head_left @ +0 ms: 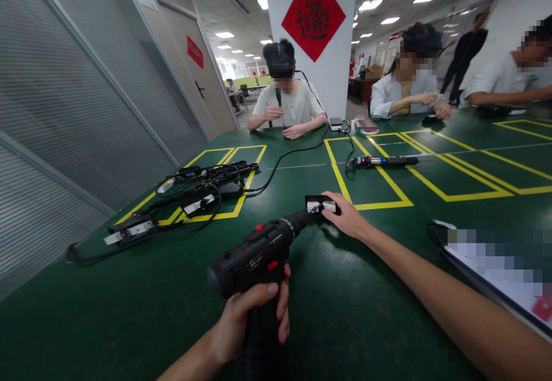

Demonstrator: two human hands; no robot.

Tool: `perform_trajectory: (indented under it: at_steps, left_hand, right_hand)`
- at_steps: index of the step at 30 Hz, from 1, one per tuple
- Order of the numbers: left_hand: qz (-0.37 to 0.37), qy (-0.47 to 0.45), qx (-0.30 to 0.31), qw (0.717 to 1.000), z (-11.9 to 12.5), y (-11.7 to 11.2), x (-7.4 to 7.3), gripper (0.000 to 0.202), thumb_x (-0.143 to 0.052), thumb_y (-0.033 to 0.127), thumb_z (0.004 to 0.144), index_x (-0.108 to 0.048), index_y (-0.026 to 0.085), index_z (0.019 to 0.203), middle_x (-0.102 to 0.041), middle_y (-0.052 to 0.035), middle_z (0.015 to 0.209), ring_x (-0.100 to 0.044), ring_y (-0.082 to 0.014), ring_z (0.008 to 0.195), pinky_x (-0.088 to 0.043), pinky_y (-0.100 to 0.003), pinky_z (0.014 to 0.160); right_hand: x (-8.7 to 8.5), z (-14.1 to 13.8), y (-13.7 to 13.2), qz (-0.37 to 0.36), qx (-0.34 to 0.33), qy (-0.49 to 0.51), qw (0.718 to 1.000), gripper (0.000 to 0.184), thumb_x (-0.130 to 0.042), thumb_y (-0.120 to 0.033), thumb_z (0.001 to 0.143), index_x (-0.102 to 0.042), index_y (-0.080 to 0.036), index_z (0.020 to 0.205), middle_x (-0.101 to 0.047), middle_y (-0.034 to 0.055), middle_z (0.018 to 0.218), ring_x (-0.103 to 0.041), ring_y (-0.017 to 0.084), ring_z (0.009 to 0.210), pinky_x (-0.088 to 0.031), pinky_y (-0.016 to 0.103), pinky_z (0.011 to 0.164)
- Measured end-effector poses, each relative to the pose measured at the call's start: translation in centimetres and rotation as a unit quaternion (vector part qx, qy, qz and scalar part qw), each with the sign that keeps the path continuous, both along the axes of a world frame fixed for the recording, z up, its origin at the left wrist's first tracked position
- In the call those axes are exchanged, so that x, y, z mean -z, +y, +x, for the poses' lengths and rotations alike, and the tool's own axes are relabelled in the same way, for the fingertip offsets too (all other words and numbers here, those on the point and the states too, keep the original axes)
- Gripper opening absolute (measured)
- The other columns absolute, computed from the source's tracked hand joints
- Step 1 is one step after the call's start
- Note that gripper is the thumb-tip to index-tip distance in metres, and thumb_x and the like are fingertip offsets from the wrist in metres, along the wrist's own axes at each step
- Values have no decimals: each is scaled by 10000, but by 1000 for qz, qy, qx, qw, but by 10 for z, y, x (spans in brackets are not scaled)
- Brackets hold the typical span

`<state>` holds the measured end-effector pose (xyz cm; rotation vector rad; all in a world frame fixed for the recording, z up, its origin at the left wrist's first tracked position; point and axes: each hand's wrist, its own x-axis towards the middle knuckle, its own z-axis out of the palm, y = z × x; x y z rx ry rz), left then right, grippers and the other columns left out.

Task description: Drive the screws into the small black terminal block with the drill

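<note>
My left hand (pixel 254 312) is closed around the handle of a black cordless drill (pixel 254 254) with red buttons. The drill points away and to the right, its chuck close to a small black block with a white label (pixel 318 206). My right hand (pixel 344 215) pinches that block at its right end, low over the green table. Whether the drill's tip touches the block cannot be made out, since the chuck covers that spot.
Black cabled devices with white labels (pixel 198 203) lie at the left within yellow tape outlines. A wired tool (pixel 383 161) rests farther back on the right. At the right edge is a clipboard with papers (pixel 491 266). Several people sit across the table (pixel 293 277).
</note>
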<state>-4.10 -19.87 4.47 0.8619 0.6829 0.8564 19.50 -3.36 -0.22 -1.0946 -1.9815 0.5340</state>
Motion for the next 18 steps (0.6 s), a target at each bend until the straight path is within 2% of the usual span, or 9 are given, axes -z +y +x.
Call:
perform_trajectory:
  at_steps: [8, 18]
  left_hand:
    - [-1, -4, 4, 1000, 0, 0, 0, 249, -380, 249, 827, -422, 134, 1043, -510, -2, 622, -583, -180, 486, -441, -335, 546]
    - [-15, -3, 8, 1000, -3, 1, 3, 244, -379, 254, 829, -430, 129, 1032, -517, -9, 634, -585, -176, 496, -442, -337, 559]
  right_hand:
    - [7, -1, 4, 12, 6, 2, 1000, 356, -545, -301, 866, -490, -184, 1198, -529, 80, 1198, -550, 226, 1020, -454, 445, 857]
    - [5, -1, 2, 9, 3, 4, 1000, 358, -547, -303, 865, -491, -180, 1197, -536, 79, 1189, -555, 226, 1015, -454, 448, 858]
